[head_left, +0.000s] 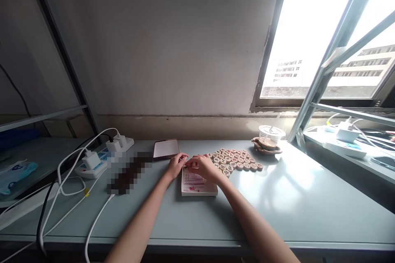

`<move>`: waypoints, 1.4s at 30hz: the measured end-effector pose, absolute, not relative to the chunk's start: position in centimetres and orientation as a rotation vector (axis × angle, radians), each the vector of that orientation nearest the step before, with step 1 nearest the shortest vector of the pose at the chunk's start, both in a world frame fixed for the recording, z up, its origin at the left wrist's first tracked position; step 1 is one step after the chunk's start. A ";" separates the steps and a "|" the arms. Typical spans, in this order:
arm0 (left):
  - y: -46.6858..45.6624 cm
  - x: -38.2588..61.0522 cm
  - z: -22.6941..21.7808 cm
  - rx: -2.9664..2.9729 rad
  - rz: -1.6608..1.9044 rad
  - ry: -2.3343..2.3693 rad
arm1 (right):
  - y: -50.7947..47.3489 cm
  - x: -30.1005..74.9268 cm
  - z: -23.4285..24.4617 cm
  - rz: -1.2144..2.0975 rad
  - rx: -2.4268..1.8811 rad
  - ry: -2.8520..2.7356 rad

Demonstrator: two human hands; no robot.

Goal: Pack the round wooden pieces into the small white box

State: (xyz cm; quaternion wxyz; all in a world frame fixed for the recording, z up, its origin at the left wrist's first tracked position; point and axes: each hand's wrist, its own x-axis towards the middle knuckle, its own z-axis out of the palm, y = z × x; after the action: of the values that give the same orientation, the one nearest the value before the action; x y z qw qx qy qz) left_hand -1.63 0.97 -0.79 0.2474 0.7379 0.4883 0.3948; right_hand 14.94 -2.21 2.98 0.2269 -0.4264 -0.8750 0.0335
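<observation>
A shallow open box (pixel 199 193) with pink printing inside lies on the desk in front of me. My left hand (pixel 176 165) is at its far left corner, fingers curled against the rim. Over the far part of the box, my right hand (pixel 203 167) has its fingertips pinched together at a round wooden Chinese chess piece (pixel 186 167), which sits in that corner; the fingers partly cover it. Beside my right hand, many more Chinese chess pieces (pixel 234 160) lie face up in close rows, red and black characters showing. The box lid (pixel 166 149) lies behind my left hand.
A lidded plastic cup (pixel 271 132) with a straw stands on a brown wooden stand (pixel 267 147) at the back right. On the left are a power strip (pixel 92 168) with white cables and a pixelated dark object (pixel 131 174). Metal frame posts (pixel 317 77) rise beside the desk (pixel 277 213).
</observation>
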 end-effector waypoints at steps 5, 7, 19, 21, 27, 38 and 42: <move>1.1 -1.6 -1.1 2.077 1.074 1.288 | -2.2 14.9 2.7 0.010 -1.152 -2.429; 1.1 -1.7 -1.0 2.087 1.071 1.268 | -1.8 15.4 2.9 0.064 -1.185 -2.385; 0.4 -2.1 -0.5 2.129 0.803 1.317 | 0.6 20.0 1.1 -0.261 -1.736 -2.155; 0.3 -2.1 -0.5 2.129 0.803 1.315 | 0.7 20.0 1.2 -0.261 -1.726 -2.129; 0.4 -2.2 -0.5 2.118 0.838 1.283 | -0.4 19.4 3.6 0.044 -1.455 -2.138; 0.6 -1.9 -0.6 2.178 0.824 1.265 | -2.0 17.2 3.3 0.160 -1.263 -2.388; 0.2 -1.6 -0.3 2.127 0.816 1.291 | -1.6 19.7 4.5 0.076 -1.483 -2.279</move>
State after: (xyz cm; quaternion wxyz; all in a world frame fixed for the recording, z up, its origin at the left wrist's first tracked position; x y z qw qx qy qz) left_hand -1.63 0.24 -0.32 0.2586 0.7847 0.4763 0.3009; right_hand 19.66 -1.60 4.55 0.2092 -0.5332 -0.8193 0.0274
